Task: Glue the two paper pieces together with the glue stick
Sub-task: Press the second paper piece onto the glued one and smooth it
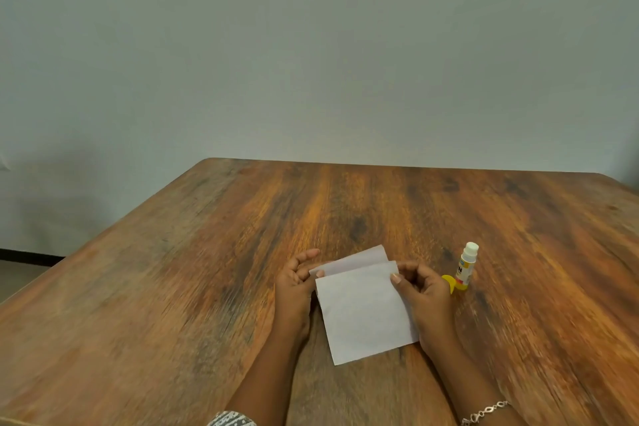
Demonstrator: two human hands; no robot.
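Two white paper pieces lie near the front middle of the wooden table [173, 270]. The upper paper piece [363, 311] covers most of the lower paper piece [359, 259], whose far strip shows behind it. My left hand [294, 290] pinches the top piece's far left corner. My right hand [425, 290] pinches its far right corner. The top piece's far edge looks slightly lifted. The glue stick [466, 266] stands upright just right of my right hand, white tip uncovered. Its yellow cap [449, 282] lies at its base.
A plain grey wall rises behind the table's far edge. The table's left edge runs diagonally, with floor beyond it. A bracelet [484, 412] is on my right wrist and a patterned sleeve cuff [231, 418] on my left arm.
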